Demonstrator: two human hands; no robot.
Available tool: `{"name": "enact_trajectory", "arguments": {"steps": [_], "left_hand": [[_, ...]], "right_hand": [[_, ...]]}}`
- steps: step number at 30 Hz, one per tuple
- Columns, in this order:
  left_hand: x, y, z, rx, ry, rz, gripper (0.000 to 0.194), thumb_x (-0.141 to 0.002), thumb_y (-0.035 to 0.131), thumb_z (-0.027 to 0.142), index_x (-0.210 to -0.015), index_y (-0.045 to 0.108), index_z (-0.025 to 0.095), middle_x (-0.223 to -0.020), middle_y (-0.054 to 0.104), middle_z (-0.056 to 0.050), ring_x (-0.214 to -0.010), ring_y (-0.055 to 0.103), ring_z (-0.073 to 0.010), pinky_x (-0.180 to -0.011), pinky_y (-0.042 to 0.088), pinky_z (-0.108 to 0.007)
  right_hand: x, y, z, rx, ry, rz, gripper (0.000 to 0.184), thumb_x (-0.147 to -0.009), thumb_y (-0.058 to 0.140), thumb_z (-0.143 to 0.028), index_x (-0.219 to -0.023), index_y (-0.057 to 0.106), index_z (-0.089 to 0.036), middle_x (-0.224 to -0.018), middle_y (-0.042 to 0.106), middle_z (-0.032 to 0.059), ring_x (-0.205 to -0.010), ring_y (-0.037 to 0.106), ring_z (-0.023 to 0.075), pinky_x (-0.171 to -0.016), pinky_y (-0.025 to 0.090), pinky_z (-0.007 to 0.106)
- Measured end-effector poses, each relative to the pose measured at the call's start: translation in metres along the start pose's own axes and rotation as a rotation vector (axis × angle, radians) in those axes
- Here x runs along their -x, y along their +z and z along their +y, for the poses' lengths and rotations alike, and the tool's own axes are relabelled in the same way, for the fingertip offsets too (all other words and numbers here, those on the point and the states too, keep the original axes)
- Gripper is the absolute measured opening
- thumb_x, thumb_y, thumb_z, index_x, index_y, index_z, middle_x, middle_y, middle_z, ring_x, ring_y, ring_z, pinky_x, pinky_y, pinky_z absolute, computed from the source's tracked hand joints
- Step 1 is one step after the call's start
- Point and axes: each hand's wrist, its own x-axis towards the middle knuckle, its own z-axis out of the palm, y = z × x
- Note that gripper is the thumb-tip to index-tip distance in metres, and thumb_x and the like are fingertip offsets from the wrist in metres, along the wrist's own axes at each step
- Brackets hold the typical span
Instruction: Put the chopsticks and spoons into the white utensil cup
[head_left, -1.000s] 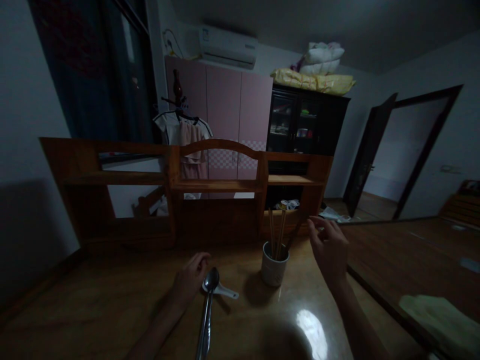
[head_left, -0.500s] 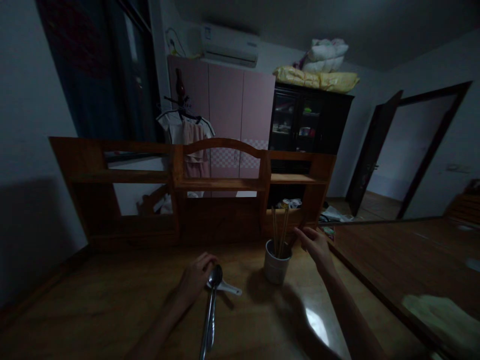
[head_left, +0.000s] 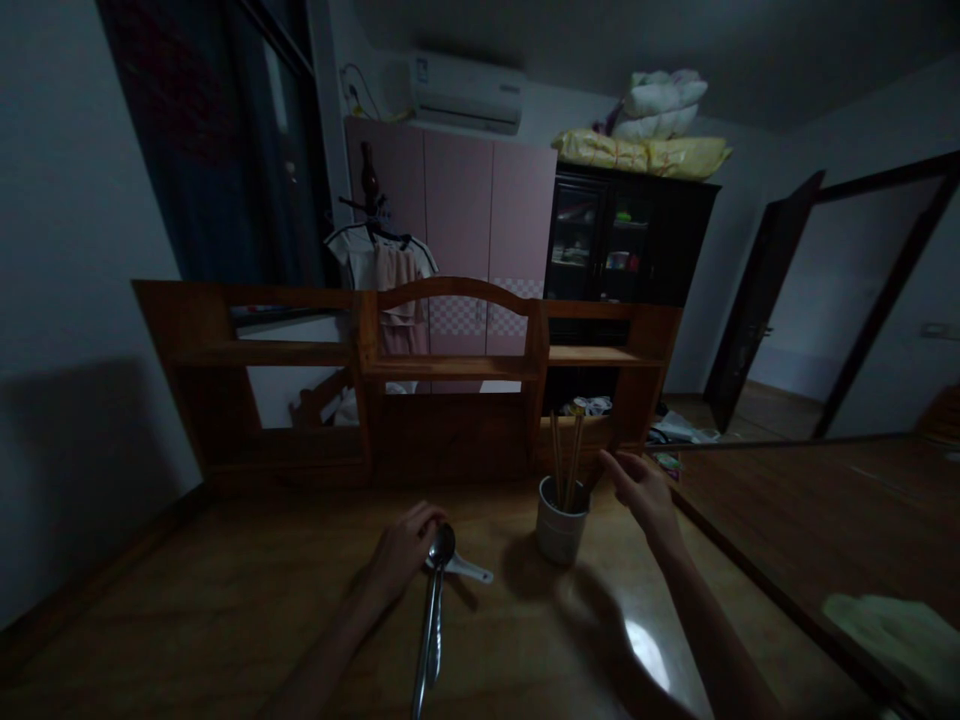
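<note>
A white cup (head_left: 561, 530) stands on the wooden desk (head_left: 225, 600) and holds two light chopsticks (head_left: 564, 462). A darker chopstick (head_left: 598, 470) leans out of it to the right. My right hand (head_left: 643, 492) is just right of the cup, with its fingertips pinched on the top of that dark chopstick. My left hand (head_left: 403, 546) rests on the desk with its fingers curled, against the bowl of a long metal spoon (head_left: 433, 610). A small white spoon (head_left: 471, 571) lies under the metal spoon's bowl. What the left fingers grip is hidden in the dim light.
A wooden shelf unit (head_left: 450, 370) rises along the desk's far edge. Behind it are a pink wardrobe (head_left: 457, 230), a dark glass cabinet (head_left: 622, 240) with bedding on top, and hanging clothes (head_left: 386, 275). A pale cloth (head_left: 892, 625) lies at the lower right.
My right hand came down from an open, raised pose to the cup and closed on the dark chopstick. The left hand stayed by the spoons. The view shifted slightly.
</note>
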Motion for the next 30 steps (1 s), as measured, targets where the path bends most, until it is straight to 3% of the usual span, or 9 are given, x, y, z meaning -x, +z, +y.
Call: {"name": "enact_trajectory", "arguments": {"steps": [4,6,8,12,15,17,20,23,30], "left_hand": [[0.0,0.001,0.0,-0.019,-0.004,0.036,0.027,-0.092,0.038,0.026,-0.096,0.065,0.023,-0.096,0.064,-0.004,-0.092,0.061,-0.0186,-0.084,0.047,-0.03],[0.0,0.003,-0.002,-0.032,-0.015,0.055,0.026,-0.093,0.041,0.031,-0.097,0.065,0.022,-0.096,0.063,-0.005,-0.092,0.061,-0.019,-0.084,0.047,-0.03],[0.001,0.004,-0.004,-0.043,-0.025,0.053,0.025,-0.091,0.046,0.037,-0.096,0.065,0.022,-0.096,0.062,-0.005,-0.093,0.059,-0.0192,-0.085,0.047,-0.031],[0.005,0.005,-0.008,-0.046,-0.02,0.005,0.023,-0.09,0.051,0.038,-0.093,0.066,0.021,-0.097,0.06,-0.004,-0.096,0.057,-0.0198,-0.09,0.044,-0.033],[0.006,0.006,-0.012,-0.036,-0.007,-0.017,0.022,-0.091,0.048,0.033,-0.095,0.066,0.022,-0.098,0.061,-0.005,-0.098,0.055,-0.0203,-0.091,0.043,-0.034],[0.006,0.006,-0.015,-0.022,-0.004,-0.026,0.023,-0.092,0.046,0.03,-0.097,0.067,0.023,-0.099,0.062,-0.005,-0.098,0.055,-0.0205,-0.091,0.043,-0.034],[0.005,0.007,-0.018,-0.003,-0.004,-0.048,0.024,-0.093,0.044,0.029,-0.097,0.067,0.024,-0.097,0.062,-0.005,-0.097,0.056,-0.0206,-0.09,0.044,-0.034],[0.005,0.007,-0.017,-0.014,0.014,-0.045,0.024,-0.093,0.043,0.029,-0.096,0.067,0.024,-0.097,0.062,-0.005,-0.098,0.055,-0.0208,-0.09,0.044,-0.034],[0.006,0.004,-0.011,-0.099,0.04,-0.022,0.025,-0.095,0.04,0.024,-0.091,0.064,0.021,-0.094,0.061,-0.005,-0.096,0.055,-0.0196,-0.089,0.043,-0.032]], "right_hand": [[0.025,-0.008,-0.035,-0.074,-0.212,0.394,0.054,-0.088,0.051,-0.049,-0.13,0.052,-0.016,-0.081,0.059,0.0032,-0.064,0.053,0.0142,-0.057,0.043,0.025],[0.043,-0.005,-0.053,-0.154,-0.357,0.398,0.044,-0.093,0.048,-0.038,-0.131,0.05,-0.018,-0.076,0.055,0.0002,-0.058,0.048,0.0117,-0.055,0.041,0.024],[0.059,0.008,-0.064,-0.123,-0.583,0.206,0.037,-0.092,0.049,-0.026,-0.128,0.052,-0.018,-0.076,0.056,0.0004,-0.059,0.051,0.0114,-0.058,0.043,0.024],[0.083,0.056,-0.058,0.153,-1.098,-0.41,0.035,-0.09,0.049,-0.014,-0.124,0.054,-0.018,-0.084,0.066,0.0049,-0.071,0.062,0.0149,-0.064,0.045,0.025],[0.097,0.093,-0.038,0.325,-1.017,-0.691,0.027,-0.095,0.041,-0.019,-0.118,0.057,-0.017,-0.09,0.069,0.0087,-0.076,0.065,0.0178,-0.061,0.043,0.025],[0.106,0.108,-0.023,0.34,-0.919,-0.781,0.028,-0.097,0.039,-0.022,-0.118,0.056,-0.018,-0.092,0.069,0.0091,-0.077,0.066,0.0185,-0.064,0.043,0.026],[0.115,0.115,-0.006,0.288,-0.732,-0.842,0.031,-0.098,0.04,-0.029,-0.127,0.049,-0.023,-0.096,0.07,0.0077,-0.078,0.066,0.0184,-0.068,0.044,0.026],[0.12,0.116,0.005,0.225,-0.595,-0.908,0.035,-0.096,0.043,-0.032,-0.129,0.047,-0.022,-0.08,0.068,0.0032,-0.069,0.064,0.0178,-0.066,0.043,0.026],[0.129,0.122,0.009,0.164,-0.51,-0.955,0.036,-0.092,0.048,-0.033,-0.126,0.05,-0.023,-0.069,0.064,-0.0006,-0.059,0.059,0.0154,-0.058,0.037,0.023]]}}
